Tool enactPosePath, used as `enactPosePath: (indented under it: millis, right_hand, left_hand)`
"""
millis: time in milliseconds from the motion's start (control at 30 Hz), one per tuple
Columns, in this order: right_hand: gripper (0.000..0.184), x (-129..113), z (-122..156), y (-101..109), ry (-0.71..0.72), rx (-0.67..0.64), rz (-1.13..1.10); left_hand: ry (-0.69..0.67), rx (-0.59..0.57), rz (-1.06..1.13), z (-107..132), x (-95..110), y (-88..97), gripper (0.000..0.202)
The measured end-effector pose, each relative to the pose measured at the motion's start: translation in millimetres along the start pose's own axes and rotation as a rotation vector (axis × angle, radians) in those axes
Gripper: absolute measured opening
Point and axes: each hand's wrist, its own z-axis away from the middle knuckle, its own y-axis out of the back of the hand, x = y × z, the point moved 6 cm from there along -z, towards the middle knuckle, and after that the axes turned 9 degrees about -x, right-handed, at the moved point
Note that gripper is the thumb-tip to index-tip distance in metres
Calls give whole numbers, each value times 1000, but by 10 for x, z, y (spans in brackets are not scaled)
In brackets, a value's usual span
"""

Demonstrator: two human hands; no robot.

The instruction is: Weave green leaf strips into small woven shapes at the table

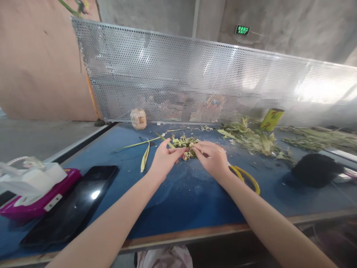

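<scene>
Over a small heap of dried yellow-green plant bits (182, 141), my two hands meet at the middle of the blue tabletop. My left hand (164, 158) has its thumb and fingers bent together at the heap's near edge. My right hand (213, 158) is pinched closed close beside it, fingertips against the plant bits. Whatever sits between the fingertips is too small and covered to name. A pale dry leaf (145, 158) and a long thin stalk (132, 145) lie left of my left hand. Yellow looped handles (252, 180) lie partly hidden behind my right forearm.
A perforated metal panel (173, 67) closes off the table's back. A twine roll (138, 119) stands before it. Dried leafy stalks (251, 137), a yellow-green container (272, 120) and a black object (318, 169) are at right. A tablet-like black device (72, 204) and purple power strip (41, 197) lie left.
</scene>
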Motion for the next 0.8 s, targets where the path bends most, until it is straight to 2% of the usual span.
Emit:
enactPosePath:
  millis: [167,300,467,700,800]
  right_hand:
    - [24,-64,40,3,61,13,110]
    - [25,-104,56,-34,114,-24,169]
    - [26,-113,59,-78,112,-57,143]
    - [25,-111,56,-71,86,-46,50]
    - [26,-113,55,-59,98,-61,75]
  left_hand:
    - [99,27,96,15,-33,-6,82]
    - [72,79,122,26,-33,24,86]
    - [52,123,211,38,-50,46,94]
    - [109,100,312,21,-85,31,75]
    - [127,73,311,3,-82,33,68]
